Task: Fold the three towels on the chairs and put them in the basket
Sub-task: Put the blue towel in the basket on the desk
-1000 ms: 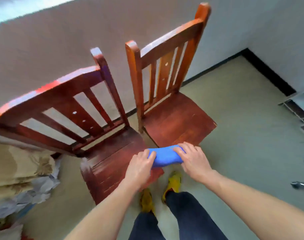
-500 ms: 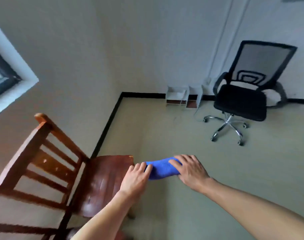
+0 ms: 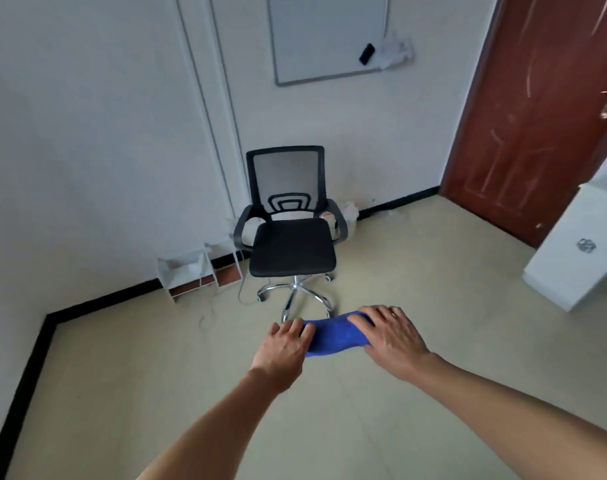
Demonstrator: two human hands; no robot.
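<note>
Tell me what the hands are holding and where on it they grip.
A folded blue towel, held by its two ends: the left hand grips the left end, the right hand the right end.

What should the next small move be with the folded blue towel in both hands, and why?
Probably turn to search for the basket. The left hand and right hand grip the ends of the folded blue towel above the floor, facing a black office chair, and no basket is in view.
</note>
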